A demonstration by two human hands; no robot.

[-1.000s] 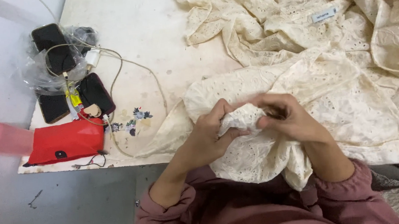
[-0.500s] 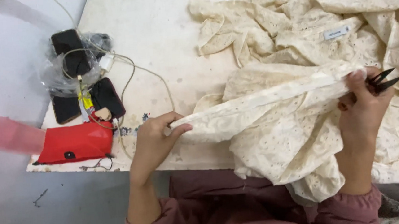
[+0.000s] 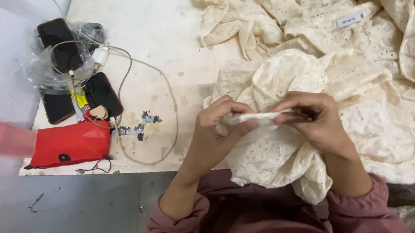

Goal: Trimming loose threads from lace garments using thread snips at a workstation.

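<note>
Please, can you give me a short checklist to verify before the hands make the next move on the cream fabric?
1. Left hand pinches the fabric strip: ok.
2. Right hand grip on the strip's other end: ok.
3. Strip is taut between both hands: ok.
4. Tool in the right hand: cannot tell, something dark shows under the fingers.
5. Cable and phones lie apart from the cream fabric: ok.

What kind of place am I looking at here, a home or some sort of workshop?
Probably a garment workshop. A heap of cream eyelet fabric, one piece with a sewn-in label, covers a stained worktable. Both hands, left hand and right hand, pinch a folded edge of it. Phones on charging cables lie aside.
</note>
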